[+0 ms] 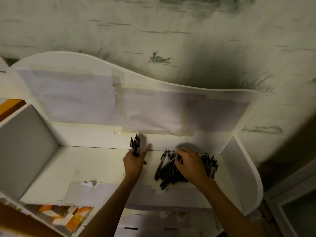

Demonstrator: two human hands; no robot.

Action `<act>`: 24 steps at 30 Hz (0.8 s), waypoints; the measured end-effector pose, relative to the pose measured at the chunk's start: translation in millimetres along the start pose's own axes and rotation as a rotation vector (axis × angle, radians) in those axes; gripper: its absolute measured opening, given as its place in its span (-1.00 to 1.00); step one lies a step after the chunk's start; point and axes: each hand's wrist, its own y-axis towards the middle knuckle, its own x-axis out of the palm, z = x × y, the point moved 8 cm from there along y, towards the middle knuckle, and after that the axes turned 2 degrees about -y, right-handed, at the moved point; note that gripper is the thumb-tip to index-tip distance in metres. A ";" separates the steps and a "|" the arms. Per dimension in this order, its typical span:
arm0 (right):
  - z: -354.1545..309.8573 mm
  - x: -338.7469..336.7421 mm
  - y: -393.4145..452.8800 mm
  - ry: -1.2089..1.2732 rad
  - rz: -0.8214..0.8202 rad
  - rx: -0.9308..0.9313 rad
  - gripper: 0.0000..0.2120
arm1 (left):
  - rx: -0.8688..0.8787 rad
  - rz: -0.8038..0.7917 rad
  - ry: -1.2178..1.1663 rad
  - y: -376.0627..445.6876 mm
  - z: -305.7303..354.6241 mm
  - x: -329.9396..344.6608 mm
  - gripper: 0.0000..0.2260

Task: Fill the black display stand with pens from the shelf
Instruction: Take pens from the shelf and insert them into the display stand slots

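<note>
From the head view, the right hand [189, 164] rests on the loose pile of pens [172, 171] lying on the shelf [85, 168], its grip narrow, pinching one pen whose long axis slants up to the right. The left hand [135, 162], just left of the pile, holds an upright bundle of pens [135, 146] in a closed grip. The black display stand is not in view.
</note>
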 end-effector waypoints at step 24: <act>-325.9 39.4 41.7 0.193 -0.063 -0.332 -0.74 | 0.030 -0.070 -0.221 -40.5 93.5 -318.0 -0.82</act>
